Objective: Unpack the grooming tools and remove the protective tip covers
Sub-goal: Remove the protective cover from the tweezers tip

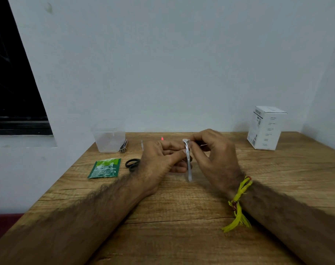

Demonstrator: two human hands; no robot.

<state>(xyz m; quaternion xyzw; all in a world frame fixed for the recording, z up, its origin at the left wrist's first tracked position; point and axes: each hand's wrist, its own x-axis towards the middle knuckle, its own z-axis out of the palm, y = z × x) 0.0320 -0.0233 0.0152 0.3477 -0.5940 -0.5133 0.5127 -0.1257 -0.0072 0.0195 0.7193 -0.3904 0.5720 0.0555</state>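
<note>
- The left hand (161, 161) is raised just above the wooden table (182, 217), its fingers curled round a slim, curved silver metal grooming tool (188, 161); the forefinger presses on the tool's shaft.
- The right hand (212, 155) meets it from the other side, thumb and fingertips pinching the upper end of the same tool, where a pale, whitish cover (185, 140) sits over the tip. A yellow thread band (239, 199) is tied round this wrist, its frayed ends resting on the tabletop.
- The tool stands nearly upright between the two hands, its lower end pointing down toward the table, near the table's middle.
- From large to small, the rest on the table:
- A white cardboard box with small dark print (265, 129) stands upright at the far right corner, well apart from the hands.
- A clear plastic tub (109, 136) stands at the far left edge, near the wall.
- A torn green foil sachet (105, 168) lies flat, nearer than the tub.
- A pair of small scissors with black loop handles (132, 164) lies between the sachet and the left hand, partly hidden by that hand.
- A silver metal nail clipper (123, 147) leans against the tub's right side.
- A thin pale sliver (142, 145), too blurred to identify, lies just beyond the left hand.
- A tiny red-pink object (162, 138) lies near the far edge.
</note>
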